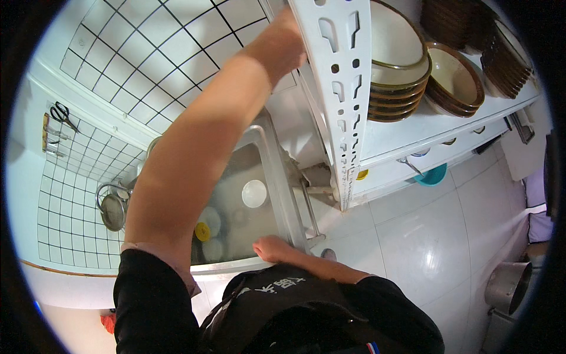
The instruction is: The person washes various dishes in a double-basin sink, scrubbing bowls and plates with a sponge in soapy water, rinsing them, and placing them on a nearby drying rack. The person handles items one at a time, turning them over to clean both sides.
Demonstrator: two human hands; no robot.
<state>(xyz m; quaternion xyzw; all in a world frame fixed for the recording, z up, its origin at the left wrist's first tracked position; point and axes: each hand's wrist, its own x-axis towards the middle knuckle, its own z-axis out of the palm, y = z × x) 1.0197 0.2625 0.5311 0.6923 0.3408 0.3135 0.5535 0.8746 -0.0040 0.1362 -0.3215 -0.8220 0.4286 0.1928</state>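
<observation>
My left arm stretches up across the view, and my left hand (289, 44) is partly hidden behind the white perforated shelf post (340, 88). What its fingers hold, if anything, cannot be seen. My right hand (273, 249) rests with curled fingers at the front rim of the metal sink (269, 166); nothing shows in it. Cloudy water fills the basin. In it are a small white bowl (254, 194), a yellow round item (202, 231) and several pale dishes (213, 250) under the surface.
Stacked brown-rimmed bowls (398, 99) and smaller bowls (455, 82) stand on the white shelf (415, 128) at right. Below is a teal basin (433, 176). A metal pot (506, 285) sits at far right. Scissors (62, 115) and a strainer (113, 212) hang by the tiled wall.
</observation>
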